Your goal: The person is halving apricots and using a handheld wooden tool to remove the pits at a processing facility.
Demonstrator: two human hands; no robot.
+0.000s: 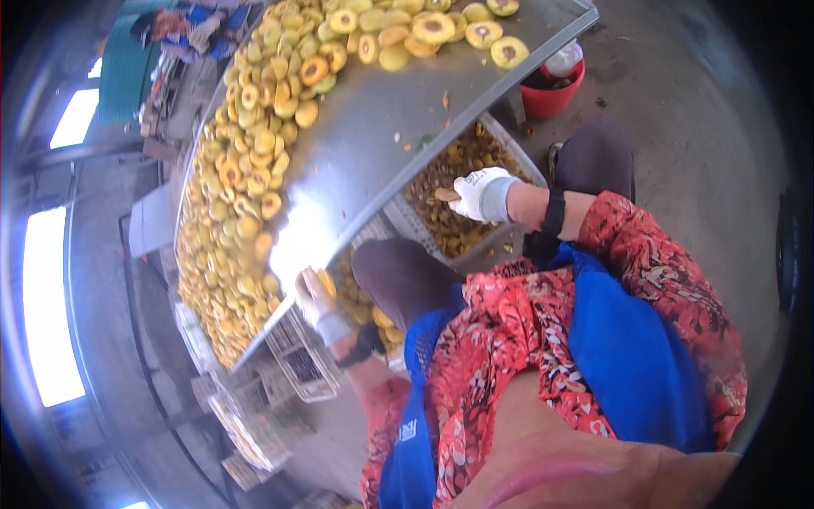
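Hands well apart: L hand [312, 299] by the near edge of the tabletop [373, 153], toward its L end; R hand [481, 193] over the crate [412, 227] below the same edge, nearer its R part. L fingers partly curled, w/ a yellow fruit half [327, 282] at the thumb side; can't tell how firmly it's held. R hand is closed around a short brown piece [447, 194], long axis approx sideways, free end pointing L, toward the L hand's side; too small to tell its exact kind. Fruit half is thus down-L of the brown piece, L hand much nearer, w/ its own axis unclear.

Pile [242, 191] of fruit halves runs along the tabletop's far edge & L end, close beyond the L hand; bare metal, glare incl., lies btw. pile & near edge. L knee [403, 276] sits btw. the hands, in the way of a low straight path. Brown scraps [454, 233] fill the crate under R hand. Red bucket [560, 102] stands near the tabletop's near R corner.
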